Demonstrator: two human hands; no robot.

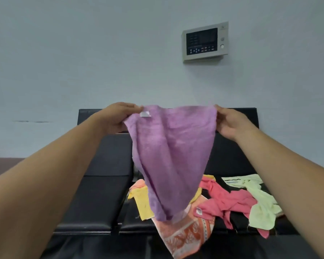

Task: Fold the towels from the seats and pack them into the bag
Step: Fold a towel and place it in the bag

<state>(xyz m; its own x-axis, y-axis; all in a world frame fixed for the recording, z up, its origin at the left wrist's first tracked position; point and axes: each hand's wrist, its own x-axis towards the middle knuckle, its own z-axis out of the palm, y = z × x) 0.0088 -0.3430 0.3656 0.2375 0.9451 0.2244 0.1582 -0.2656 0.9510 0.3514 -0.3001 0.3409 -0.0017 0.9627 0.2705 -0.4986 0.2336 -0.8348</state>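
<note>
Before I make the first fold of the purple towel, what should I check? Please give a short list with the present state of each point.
1. Left hand pinches one top corner of the purple towel: ok.
2. Right hand pinches the other top corner: ok.
3. Towel hangs flat and square: not ok; it narrows into a bunched tip below.
4. Tip is free of the orange patterned towel on the seats: cannot tell.
5. Bare black seat to lay the towel on: ok.
6. Bag is within reach: cannot tell; no bag is in view.
</note>
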